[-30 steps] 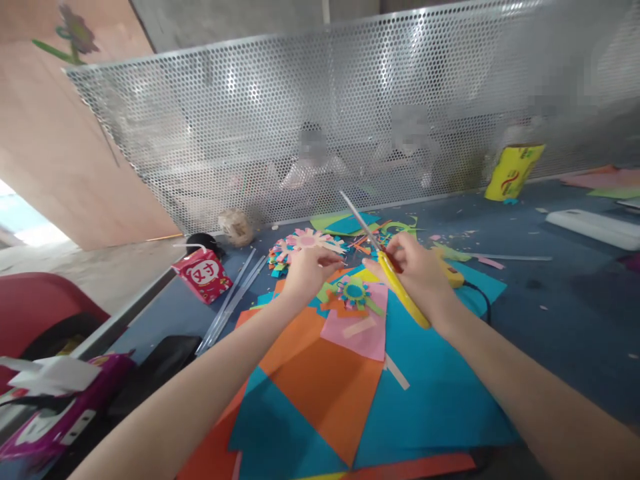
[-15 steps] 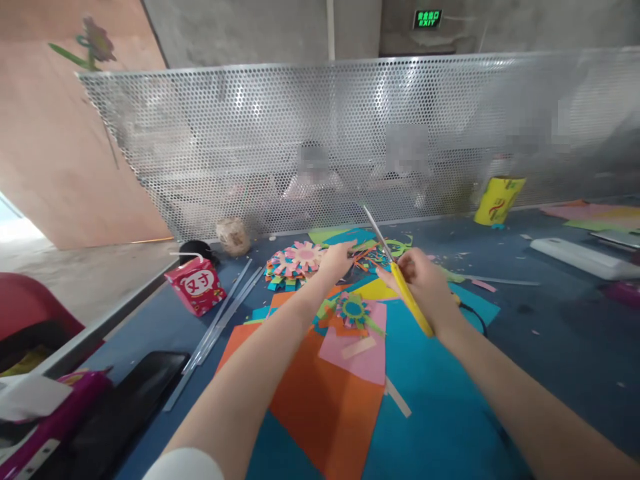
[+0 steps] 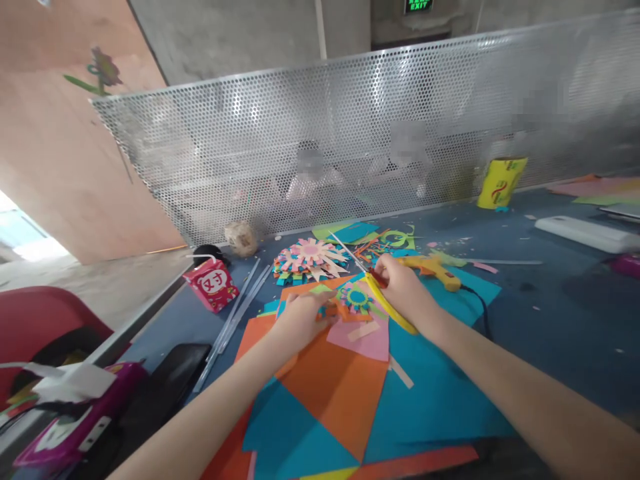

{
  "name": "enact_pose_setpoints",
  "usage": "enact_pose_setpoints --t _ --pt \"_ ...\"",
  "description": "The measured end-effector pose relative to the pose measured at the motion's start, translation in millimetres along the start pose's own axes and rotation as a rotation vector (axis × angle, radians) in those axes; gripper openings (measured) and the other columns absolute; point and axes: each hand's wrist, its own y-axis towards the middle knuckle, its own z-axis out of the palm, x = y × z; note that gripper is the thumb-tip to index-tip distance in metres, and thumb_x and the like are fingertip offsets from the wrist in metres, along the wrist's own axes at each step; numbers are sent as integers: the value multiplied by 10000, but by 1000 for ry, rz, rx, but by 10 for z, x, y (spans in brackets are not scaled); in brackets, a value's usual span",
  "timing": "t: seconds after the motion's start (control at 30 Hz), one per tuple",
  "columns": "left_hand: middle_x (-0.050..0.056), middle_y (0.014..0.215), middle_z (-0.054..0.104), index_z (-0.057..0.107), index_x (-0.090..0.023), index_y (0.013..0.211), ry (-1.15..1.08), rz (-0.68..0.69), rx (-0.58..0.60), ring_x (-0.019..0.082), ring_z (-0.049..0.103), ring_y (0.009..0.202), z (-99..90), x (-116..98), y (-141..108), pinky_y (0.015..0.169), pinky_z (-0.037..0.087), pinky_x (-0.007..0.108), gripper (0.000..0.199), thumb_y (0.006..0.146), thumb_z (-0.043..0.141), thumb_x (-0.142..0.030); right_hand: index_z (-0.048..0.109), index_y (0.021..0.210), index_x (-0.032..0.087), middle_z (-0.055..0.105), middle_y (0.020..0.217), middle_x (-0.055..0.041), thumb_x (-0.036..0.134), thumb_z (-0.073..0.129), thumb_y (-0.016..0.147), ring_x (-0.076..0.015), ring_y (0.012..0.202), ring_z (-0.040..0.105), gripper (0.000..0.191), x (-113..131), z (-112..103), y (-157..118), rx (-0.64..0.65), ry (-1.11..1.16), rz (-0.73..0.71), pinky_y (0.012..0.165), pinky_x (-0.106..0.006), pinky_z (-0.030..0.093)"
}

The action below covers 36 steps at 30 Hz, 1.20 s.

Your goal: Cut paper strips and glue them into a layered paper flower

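My right hand [image 3: 405, 283] is closed around a pair of scissors [image 3: 393, 310] with yellow handles. Their blades point up and to the left, above the paper scraps. My left hand [image 3: 300, 320] rests on the coloured paper with its thumb and fingers apart, touching small orange paper pieces [image 3: 353, 315]. Just right of those fingers lies a small blue paper flower [image 3: 357, 299] with a fringed edge. It is on a pink sheet [image 3: 367, 343], over an orange sheet [image 3: 330, 393] and large blue sheets [image 3: 440, 380]. Farther back sit layered pink and blue paper flowers [image 3: 310, 255].
Beyond my right hand lies a yellow glue gun [image 3: 437, 272] with a black cord. Clear glue sticks [image 3: 240, 310] and a red drink carton [image 3: 214, 287] are at left, near a purple power strip [image 3: 90, 427]. A perforated metal screen [image 3: 280, 153] borders the table; people sit behind it.
My left hand has drawn back from the far scraps to the orange pieces beside the blue flower. The right hand with the scissors has shifted slightly left, showing the glue gun. The view has tilted.
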Motion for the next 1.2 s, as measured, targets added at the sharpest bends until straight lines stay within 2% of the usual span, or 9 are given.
enact_pose_setpoints --t 0.13,0.3,0.43,0.53,0.7,0.83,0.97,1.1,1.2 --pt "17 934 719 588 -201 1109 -62 32 10 178 646 917 76 -24 25 817 469 272 389 735 524 -112 333 719 245 458 553 57 372 540 686 -136 507 429 245 -6 32 -2 26 -41 17 479 -234 259" --pt "37 891 708 593 -174 1070 -103 17 21 156 652 798 88 26 18 709 489 238 355 742 488 -86 332 721 244 467 551 57 347 531 692 -139 515 443 225 -31 45 18 38 -57 7 484 -233 261" --pt "77 930 698 666 -152 913 -74 70 113 182 632 860 -58 78 75 778 458 264 237 753 504 -85 330 722 246 472 550 53 334 528 690 -143 514 446 219 -62 75 25 45 -54 3 481 -235 263" --pt "41 907 702 652 -197 1007 -77 167 234 174 625 863 -205 79 195 784 438 250 300 737 561 -102 320 717 248 475 546 54 353 537 694 -144 510 445 242 -76 100 24 49 -46 4 476 -237 261" --pt "25 727 700 678 -184 893 -116 163 292 191 631 729 -313 17 385 671 436 254 263 652 631 -92 324 698 248 454 526 63 338 551 686 -141 507 433 244 -72 92 19 37 -28 16 478 -239 270" --pt "54 756 692 679 -153 797 -242 67 145 170 618 695 -298 7 316 622 433 246 129 709 585 -138 328 707 248 437 527 69 319 535 702 -134 504 426 219 -42 61 4 14 25 -1 469 -234 275" --pt "65 769 701 680 -150 799 -519 -98 12 134 612 639 -264 -4 57 555 446 220 207 774 557 -315 337 742 249 416 560 80 357 559 703 -125 519 432 251 15 60 -54 43 95 -66 475 -228 304" --pt "28 704 688 706 -167 689 -1135 -352 -183 85 563 586 -238 -98 -154 538 433 184 169 630 724 -325 348 753 246 452 606 74 349 585 706 -114 523 431 263 76 90 -134 97 121 -111 466 -223 306" --pt "-2 625 658 706 -167 648 -1287 -394 -300 58 526 542 -236 -157 -201 528 419 172 176 562 778 -303 349 767 245 469 603 73 368 585 714 -111 511 443 271 97 118 -169 126 122 -125 455 -223 306"
